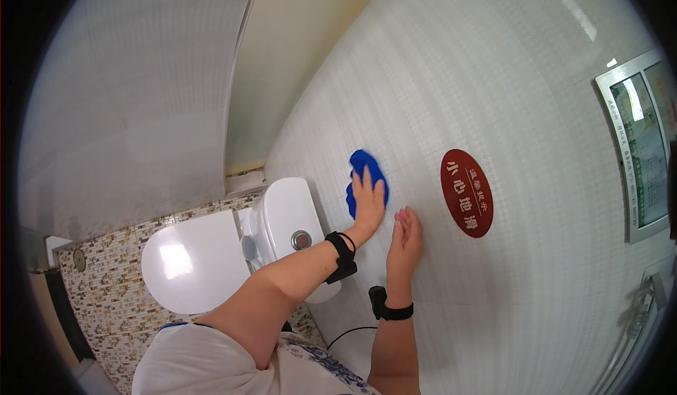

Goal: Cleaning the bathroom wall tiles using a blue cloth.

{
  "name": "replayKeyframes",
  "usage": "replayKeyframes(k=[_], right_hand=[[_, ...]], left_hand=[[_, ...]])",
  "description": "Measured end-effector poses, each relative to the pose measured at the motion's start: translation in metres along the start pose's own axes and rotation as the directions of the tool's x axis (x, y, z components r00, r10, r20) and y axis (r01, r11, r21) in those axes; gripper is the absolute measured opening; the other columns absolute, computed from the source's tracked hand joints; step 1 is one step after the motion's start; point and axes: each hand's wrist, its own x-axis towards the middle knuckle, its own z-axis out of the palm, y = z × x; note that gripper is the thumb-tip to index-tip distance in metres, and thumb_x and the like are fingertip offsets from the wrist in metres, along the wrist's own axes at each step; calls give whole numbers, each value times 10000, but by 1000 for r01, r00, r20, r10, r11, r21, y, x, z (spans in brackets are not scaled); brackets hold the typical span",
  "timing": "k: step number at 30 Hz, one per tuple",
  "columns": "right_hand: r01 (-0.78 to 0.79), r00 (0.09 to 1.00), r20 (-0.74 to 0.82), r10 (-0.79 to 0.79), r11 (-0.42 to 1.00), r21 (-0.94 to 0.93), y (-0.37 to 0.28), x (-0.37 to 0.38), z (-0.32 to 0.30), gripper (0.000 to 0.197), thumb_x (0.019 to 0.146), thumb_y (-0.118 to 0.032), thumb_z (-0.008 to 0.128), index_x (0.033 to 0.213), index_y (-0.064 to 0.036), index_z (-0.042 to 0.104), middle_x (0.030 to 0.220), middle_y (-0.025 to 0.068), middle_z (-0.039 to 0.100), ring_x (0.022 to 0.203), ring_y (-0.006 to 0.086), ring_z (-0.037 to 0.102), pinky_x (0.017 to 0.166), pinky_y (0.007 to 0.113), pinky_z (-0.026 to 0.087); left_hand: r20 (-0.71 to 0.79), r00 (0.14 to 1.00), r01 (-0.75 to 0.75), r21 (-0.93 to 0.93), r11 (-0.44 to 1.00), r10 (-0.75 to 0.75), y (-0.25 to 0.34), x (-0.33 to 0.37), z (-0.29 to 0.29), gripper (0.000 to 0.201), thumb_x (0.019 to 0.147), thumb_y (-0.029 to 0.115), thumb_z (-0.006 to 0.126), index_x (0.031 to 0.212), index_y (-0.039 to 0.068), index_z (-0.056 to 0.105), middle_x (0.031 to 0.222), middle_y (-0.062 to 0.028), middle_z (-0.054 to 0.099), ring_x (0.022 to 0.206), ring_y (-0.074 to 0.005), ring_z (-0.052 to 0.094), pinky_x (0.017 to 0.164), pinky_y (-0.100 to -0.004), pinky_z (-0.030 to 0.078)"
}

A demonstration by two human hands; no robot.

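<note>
My left hand (368, 199) holds a blue cloth (362, 161) pressed against the white wall (395, 92), its fingers spread over the fabric. Parts of the cloth show beyond the fingertips and along the hand's left side. Just to the right and slightly lower, my right hand (405, 245) is open with its fingers stretched out and nothing in it. It is close to the wall; whether it touches is hard to judge. Each wrist wears a black band.
A white toilet with its lid (201, 254) down and a tank (285, 205) stands left of my arms. Mosaic flooring (116, 275) surrounds it. The wall bears a red oval sticker (467, 193) and, far right, a framed board (638, 148). A grey partition (141, 99) rises at upper left.
</note>
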Motion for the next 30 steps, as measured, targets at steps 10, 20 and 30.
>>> replayKeyframes(k=[10,20,30], right_hand=[[128,988,-90,-129,992,-12,-24,28,4,356,907,-4,487,1261,19,460,1147,167,588,1033,235,603,861,319,473],[-7,996,-88,6,1000,-13,-20,34,16,353,917,-21,463,1265,29,436,1115,187,584,1004,244,607,866,329,467],[-102,989,-116,96,994,-45,-33,36,16,337,909,-30,476,1241,21,454,1088,177,592,975,224,613,847,318,475]], left_hand=[[175,826,-516,-149,844,536,154,61,3,461,934,247,455,1370,109,391,1494,-215,124,1362,-469,52,1047,-632,33],[62,956,-290,74,954,286,23,48,-8,542,924,221,469,1388,6,288,1456,-287,137,1335,-473,138,1087,-518,135],[-30,999,-25,-24,999,24,4,50,-7,567,958,305,415,1397,-16,257,1443,-317,154,1319,-477,174,1086,-503,141]])
